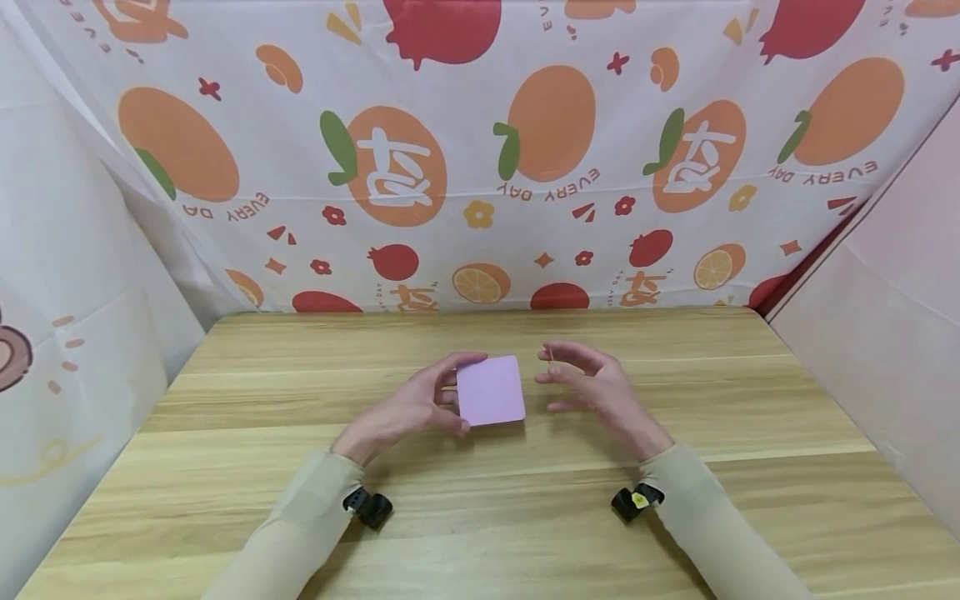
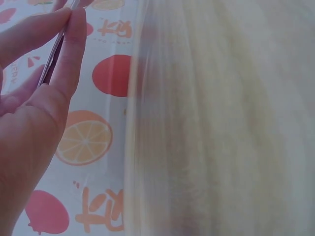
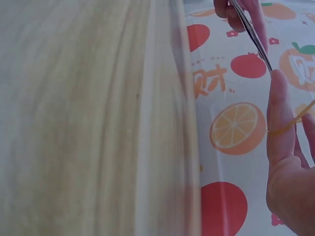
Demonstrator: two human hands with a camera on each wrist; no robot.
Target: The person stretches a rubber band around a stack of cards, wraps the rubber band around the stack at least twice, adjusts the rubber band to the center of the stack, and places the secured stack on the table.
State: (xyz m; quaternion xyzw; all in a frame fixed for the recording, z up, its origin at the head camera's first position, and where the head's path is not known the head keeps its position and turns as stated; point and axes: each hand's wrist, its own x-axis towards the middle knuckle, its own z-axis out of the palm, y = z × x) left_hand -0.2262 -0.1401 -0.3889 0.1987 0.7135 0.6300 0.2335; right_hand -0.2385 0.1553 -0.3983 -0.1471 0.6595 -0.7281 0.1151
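A pink square card (image 1: pixel 491 390) with rounded corners stands tilted above the table, its face towards the head camera. My left hand (image 1: pixel 420 408) grips its left side between the thumb and fingers. The left wrist view shows the card (image 2: pixel 53 59) edge-on between the fingers. In the right wrist view the card's edge (image 3: pixel 252 37) looks like several thin layers. To the right of the card, apart from it in the head view, my right hand (image 1: pixel 592 387) holds a thin yellowish rubber band (image 3: pixel 285 129) looped around its spread, bent fingers. Part of the band is hidden behind them.
Beneath both hands lies a wood-grain table (image 1: pixel 480 517). A fruit-printed cloth (image 1: pixel 480 242) hangs along its back edge, and pale cloth walls (image 1: pixel 67 250) stand at the sides. Each wrist carries a small black camera (image 1: pixel 369 507).
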